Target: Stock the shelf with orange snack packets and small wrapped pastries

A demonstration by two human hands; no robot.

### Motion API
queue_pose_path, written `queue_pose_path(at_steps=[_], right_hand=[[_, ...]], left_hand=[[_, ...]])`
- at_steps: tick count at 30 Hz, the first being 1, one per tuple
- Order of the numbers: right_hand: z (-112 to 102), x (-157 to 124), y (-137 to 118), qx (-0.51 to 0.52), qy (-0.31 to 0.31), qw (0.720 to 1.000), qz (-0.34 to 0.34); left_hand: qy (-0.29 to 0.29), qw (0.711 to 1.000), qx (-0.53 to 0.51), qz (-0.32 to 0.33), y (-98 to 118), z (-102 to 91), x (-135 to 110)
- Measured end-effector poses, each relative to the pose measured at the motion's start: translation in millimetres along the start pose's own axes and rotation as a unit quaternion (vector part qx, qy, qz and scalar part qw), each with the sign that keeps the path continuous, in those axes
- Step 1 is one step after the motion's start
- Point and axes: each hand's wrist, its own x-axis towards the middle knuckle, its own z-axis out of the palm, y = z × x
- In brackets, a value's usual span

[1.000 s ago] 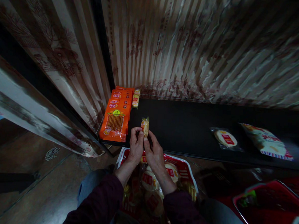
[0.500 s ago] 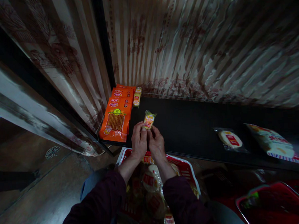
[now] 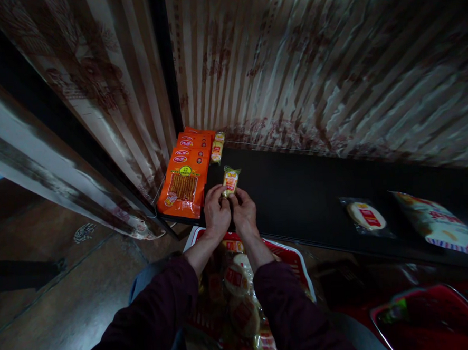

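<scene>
Just right of the orange bags (image 3: 182, 175), a small packet (image 3: 230, 179), now turned from edge-on to face-up, its print exposed, is pinched by the fingers of the left hand (image 3: 217, 213), the grip of the right hand (image 3: 245, 212) being unclear.

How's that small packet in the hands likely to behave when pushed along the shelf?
The small packet looks light, as the left hand and right hand hold only its lower end. Its shiny wrapper may be slippery. The flared top end looks thin, so it would probably fold if pushed.
</scene>
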Motion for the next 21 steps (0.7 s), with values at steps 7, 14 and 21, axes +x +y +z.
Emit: queue_pose_path(at_steps=[7, 14, 21], right_hand=[[5.6, 10.5, -1.5, 0.017, -0.001, 1.0, -0.003], [13.7, 24.8, -1.4, 0.019, 0.01, 1.0, 0.0], [19.5, 41.2, -6.0, -0.048, 0.025, 0.998, -0.017]], left_hand=[[-0.002, 0.998, 0.058, -0.001, 1.5, 2.8, 1.3], [-0.004, 0.998, 0.059, 0.001, -1.4, 6.5, 9.3], [-0.019, 1.0, 0.02, -0.003, -2.7, 8.4, 17.3]])
